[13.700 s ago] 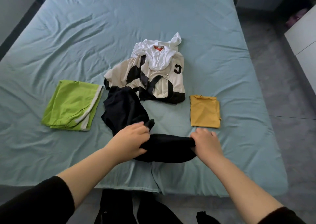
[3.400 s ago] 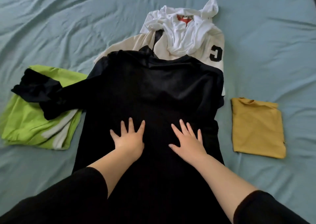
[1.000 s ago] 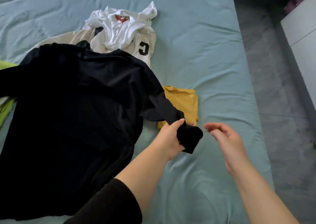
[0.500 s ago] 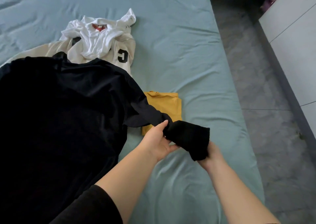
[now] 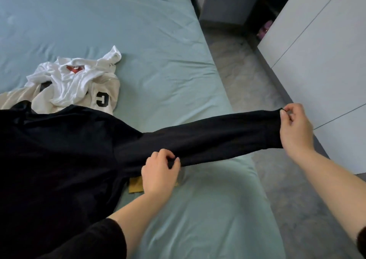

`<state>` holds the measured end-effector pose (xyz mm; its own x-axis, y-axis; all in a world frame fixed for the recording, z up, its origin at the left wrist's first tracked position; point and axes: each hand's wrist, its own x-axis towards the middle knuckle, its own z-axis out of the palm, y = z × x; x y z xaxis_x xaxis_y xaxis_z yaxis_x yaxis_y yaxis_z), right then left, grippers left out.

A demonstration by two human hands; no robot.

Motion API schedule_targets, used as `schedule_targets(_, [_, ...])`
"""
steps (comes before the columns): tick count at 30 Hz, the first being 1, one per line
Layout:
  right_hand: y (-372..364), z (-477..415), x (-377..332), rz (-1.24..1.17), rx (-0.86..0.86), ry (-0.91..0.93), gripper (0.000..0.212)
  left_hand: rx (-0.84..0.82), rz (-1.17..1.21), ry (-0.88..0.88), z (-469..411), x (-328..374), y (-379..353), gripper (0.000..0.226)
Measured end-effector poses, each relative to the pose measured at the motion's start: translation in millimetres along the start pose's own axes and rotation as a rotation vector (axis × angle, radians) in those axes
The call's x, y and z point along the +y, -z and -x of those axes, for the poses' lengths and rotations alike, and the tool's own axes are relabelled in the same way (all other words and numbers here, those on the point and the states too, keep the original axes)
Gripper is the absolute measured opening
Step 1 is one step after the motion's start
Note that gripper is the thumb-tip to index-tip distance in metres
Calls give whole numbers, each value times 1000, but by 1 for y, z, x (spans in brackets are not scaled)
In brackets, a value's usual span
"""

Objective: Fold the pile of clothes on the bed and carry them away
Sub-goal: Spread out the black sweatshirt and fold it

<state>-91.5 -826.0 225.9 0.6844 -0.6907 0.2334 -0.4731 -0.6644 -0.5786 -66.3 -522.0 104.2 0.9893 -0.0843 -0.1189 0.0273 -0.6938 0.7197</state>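
Left grip (image 5: 158, 174): palm down over the bed (image 5: 158, 41), fingers curled, pinching the lower edge of the black top's sleeve (image 5: 217, 136) near where it joins the body. The forearm is bare, with a dark cuff at the elbow.

Right grip (image 5: 295, 128): extended out past the bed's right edge, above the grey floor (image 5: 247, 80). Thumb and forefinger pinch the upper corner of the sleeve's cuff.

The sleeve is drawn out straight between the two grips and held off the bedsheet. The black top (image 5: 59, 159) lies spread on the left part of the bed. Its upper edge overlaps a cream jersey (image 5: 107, 88) bearing a black letter, and a crumpled white garment (image 5: 75, 80) lies on that jersey.

The white wardrobe (image 5: 326, 60) at right has its doors shut, so its contents are not seen.

A yellow folded item (image 5: 135, 185) shows only as a corner beneath the sleeve and the left grip. The black top is cut off at the left and lower frame edges. A pink object (image 5: 264, 29) in the dark gap beside the wardrobe cannot be identified.
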Motion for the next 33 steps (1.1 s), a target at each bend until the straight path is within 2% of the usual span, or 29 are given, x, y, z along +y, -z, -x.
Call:
schedule_targets(1, [1,-2,1,-1,14,14,13,62,-32,-50,-3,-4,0,32])
schedule_targets(2, [1,-3,2,-8,29,25,13,44,-71,-64,-5,-8,-2,55])
schedule_targets(4, [0,-5,3,-34,57,50,12,-181,-222,-56,-11,-17,-13,98])
schedule_targets(5, [-1,-7,4,-48,67,70,11,-342,-310,-54,-14,-20,-20,108])
schedule_targets(7, [-4,-10,5,-76,65,91,10,-639,-427,-23,-21,-22,-33,115])
schedule_targets(8, [-7,-11,6,-87,52,77,9,-721,-453,6,-23,-18,-38,115])
schedule_targets(11, [-16,-11,11,-123,17,12,4,-681,-405,51,-22,6,-49,115])
schedule_targets(13, [-22,-9,10,-142,-1,-21,5,-646,-282,-102,-13,31,-55,113])
schedule_targets(15, [-27,-7,3,-180,-16,-47,7,-611,-40,-272,-2,62,-63,109])
schedule_targets(17, [-34,-2,-6,-235,-31,-51,6,-573,173,-331,5,96,-68,106])
schedule_targets(19, [-43,4,-19,-281,-59,-50,6,-474,287,-293,6,125,-72,96])
schedule_targets(22, [-45,10,-42,-460,-166,-118,7,-319,571,-39,-4,149,-73,64])
schedule_targets(24, [-42,16,-46,-753,-193,-282,6,-274,745,104,-14,152,-67,32])
schedule_targets(26, [-46,41,-37,-950,-175,-512,21,-259,792,140,-21,147,-52,14])
schedule_targets(27, [-52,66,-31,-981,-239,-651,33,-257,817,138,-24,144,-44,14])
schedule_targets(28, [-60,97,-25,-982,-380,-787,48,-258,848,134,-27,141,-35,17])
schedule_targets(30, [-84,165,-24,-962,-770,-997,72,-282,915,140,-33,131,-18,21])
schedule_targets(32, [-109,216,-38,-1121,-1068,-1071,87,-304,984,176,-40,117,-1,12])
schedule_targets(33, [-123,232,-48,-1263,-1118,-1091,93,-302,1003,194,-44,108,10,7])
